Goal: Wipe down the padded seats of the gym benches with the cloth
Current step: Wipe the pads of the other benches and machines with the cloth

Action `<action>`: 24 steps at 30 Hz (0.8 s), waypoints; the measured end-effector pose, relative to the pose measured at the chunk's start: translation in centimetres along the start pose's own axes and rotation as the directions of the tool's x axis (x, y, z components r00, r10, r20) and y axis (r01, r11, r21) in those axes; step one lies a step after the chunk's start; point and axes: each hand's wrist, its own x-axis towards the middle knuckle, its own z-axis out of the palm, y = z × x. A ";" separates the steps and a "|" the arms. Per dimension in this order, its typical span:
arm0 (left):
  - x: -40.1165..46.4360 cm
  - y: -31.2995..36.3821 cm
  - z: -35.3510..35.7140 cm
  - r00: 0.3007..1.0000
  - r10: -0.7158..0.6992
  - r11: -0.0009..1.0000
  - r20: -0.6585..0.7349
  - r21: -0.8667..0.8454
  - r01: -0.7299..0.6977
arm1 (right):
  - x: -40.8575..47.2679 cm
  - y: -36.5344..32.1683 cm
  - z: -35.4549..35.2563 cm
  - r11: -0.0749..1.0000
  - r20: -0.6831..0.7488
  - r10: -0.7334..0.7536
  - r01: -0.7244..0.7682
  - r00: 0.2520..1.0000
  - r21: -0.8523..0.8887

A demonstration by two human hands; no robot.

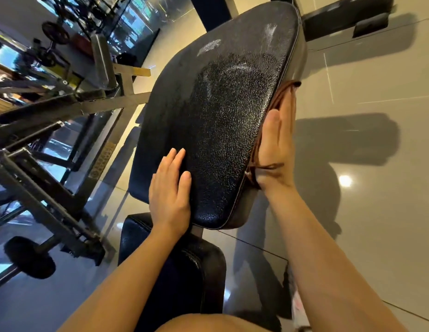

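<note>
Pressing brown cloth (284, 97) flat against right side edge of black padded seat (223, 121), right hand (277, 149) fingers straight; left hand (170, 188) flat on seat's near-left edge, fingers straight. Seat's long axis runs away from person, tilting right.

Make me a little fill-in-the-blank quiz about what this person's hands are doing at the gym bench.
1. The left hand rests flat on the ____ surface of the black padded seat.
2. The right hand presses a ____ cloth against the seat's side edge.
3. The fingers of both hands are ____, not curled.
4. Below the seat lies a shiny tiled ____.

Missing words: top; brown; straight; floor
</note>
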 end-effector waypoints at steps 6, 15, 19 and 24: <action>0.0 0.1 0.0 1.000 0.005 1.000 0.000 0.000 -0.005 | -6.6 0.3 -1.1 0.930 0.035 -0.321 0.322 0.947 -0.175; 0.0 -0.3 0.1 1.000 -0.009 0.999 0.012 -0.033 0.010 | -3.8 0.3 -1.4 0.954 0.069 -0.242 0.251 0.968 -0.165; 0.1 -0.3 0.1 1.000 0.007 0.999 0.003 -0.033 -0.007 | 1.5 -1.7 -1.2 0.961 -0.020 -0.233 0.228 0.972 -0.154; 0.0 -0.3 0.2 1.000 0.025 1.000 -0.012 -0.014 -0.025 | -5.9 0.4 -2.3 0.950 0.090 -0.248 0.260 0.965 -0.170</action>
